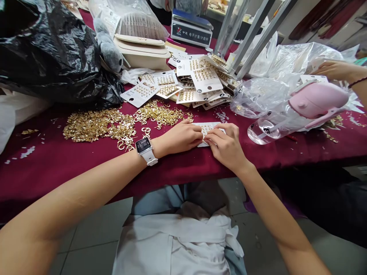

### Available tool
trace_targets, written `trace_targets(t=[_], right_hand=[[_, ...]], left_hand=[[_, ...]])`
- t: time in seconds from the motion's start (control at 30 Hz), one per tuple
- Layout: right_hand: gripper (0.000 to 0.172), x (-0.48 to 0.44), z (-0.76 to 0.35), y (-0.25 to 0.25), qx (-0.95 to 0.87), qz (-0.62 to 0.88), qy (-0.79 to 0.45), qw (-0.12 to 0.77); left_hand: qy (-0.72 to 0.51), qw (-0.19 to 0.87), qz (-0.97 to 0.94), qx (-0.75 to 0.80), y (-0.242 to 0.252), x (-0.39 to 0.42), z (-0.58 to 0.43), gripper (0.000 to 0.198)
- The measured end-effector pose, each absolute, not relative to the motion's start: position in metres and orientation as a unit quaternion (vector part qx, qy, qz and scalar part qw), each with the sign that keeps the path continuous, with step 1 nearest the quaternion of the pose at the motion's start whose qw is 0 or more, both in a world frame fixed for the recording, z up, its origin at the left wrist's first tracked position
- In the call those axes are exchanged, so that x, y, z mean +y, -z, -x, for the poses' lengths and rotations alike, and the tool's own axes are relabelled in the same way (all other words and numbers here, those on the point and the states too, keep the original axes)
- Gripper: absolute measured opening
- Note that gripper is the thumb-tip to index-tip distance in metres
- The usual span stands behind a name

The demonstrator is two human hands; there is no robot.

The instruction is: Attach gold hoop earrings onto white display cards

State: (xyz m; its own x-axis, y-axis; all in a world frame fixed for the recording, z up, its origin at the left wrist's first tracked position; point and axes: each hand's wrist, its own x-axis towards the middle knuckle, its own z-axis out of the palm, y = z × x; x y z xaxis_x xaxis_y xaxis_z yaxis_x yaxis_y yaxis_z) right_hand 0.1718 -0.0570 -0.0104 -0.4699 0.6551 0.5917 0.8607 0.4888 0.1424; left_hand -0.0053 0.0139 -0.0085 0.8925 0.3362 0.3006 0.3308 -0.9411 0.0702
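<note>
A white earring card point(207, 128) with rows of small gold pieces lies near the table's front edge, between my two hands. My left hand point(185, 136), with a white watch on its wrist, is closed on the card's left side. Over the right part of the card, my right hand point(228, 144) has its fingers pinched together; whatever is in them is hidden. Both hands' fingertips are close together at the card. Loose gold hook-shaped pieces point(159, 114) and a heap of small gold pieces point(96, 124) lie left of and beyond my left hand.
Filled earring cards point(202, 74) are piled at the back middle. A clear bottle with a pink lid point(318, 100) lies tilted at right, beside clear plastic bags point(292, 61). A black bag point(57, 57) bulks at left. Behind are a scale point(191, 30) and another person's hand point(334, 70).
</note>
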Motion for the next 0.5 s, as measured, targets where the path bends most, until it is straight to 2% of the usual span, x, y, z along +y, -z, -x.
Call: trace_targets(t=[0.23,0.5], right_hand=[[0.014,-0.0536,-0.18,0.014,-0.826,0.473,0.167,0.259],[0.011,-0.0549,-0.1789,0.0052,-0.844,0.434,0.232,0.214]], left_hand=[[-0.157,0.009,-0.973,0.169,0.0077,0.0133,0.0055,0.03],[-0.153,0.014,-0.973,0.173,0.0068,0.0121,0.0054,0.028]])
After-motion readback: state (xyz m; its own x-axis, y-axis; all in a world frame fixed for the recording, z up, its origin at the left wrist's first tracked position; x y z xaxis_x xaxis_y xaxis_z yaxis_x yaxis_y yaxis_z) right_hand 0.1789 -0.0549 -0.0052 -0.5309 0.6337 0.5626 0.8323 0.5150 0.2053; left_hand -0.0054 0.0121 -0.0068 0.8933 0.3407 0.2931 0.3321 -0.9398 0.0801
